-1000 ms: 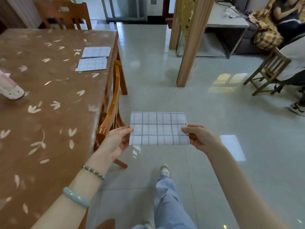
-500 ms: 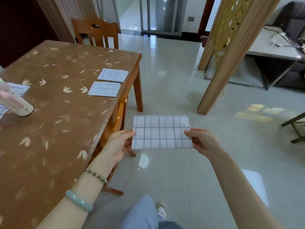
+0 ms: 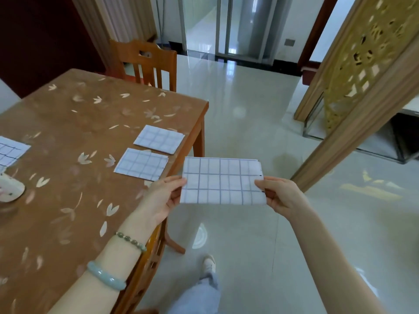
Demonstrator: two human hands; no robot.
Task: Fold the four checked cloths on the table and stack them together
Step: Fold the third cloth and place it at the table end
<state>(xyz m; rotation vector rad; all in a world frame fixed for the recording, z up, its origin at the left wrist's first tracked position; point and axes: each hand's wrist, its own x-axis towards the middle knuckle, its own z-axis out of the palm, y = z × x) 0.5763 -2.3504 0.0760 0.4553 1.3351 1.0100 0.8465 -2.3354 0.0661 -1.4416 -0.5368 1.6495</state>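
Left hand (image 3: 162, 196), right hand (image 3: 281, 196) pinching held cloth (image 3: 222, 181) — seemingly folded, beside table (image 3: 68, 137)

A wooden chair (image 3: 145, 62) stands pushed in at the far edge of the counter (image 3: 68, 137), which has a brown top printed with pale leaves. A second chair (image 3: 147, 257) is tucked in at the counter's right edge. A pale pink-and-white object (image 3: 11, 189), partly out of frame, lies towards the left edge. Beyond are a glossy tiled floor (image 3: 249, 132), glass doors (image 3: 226, 26) and a carved wooden screen (image 3: 362, 87).

Two folded cloths (image 3: 149, 152) side by side on table (image 3: 68, 177)
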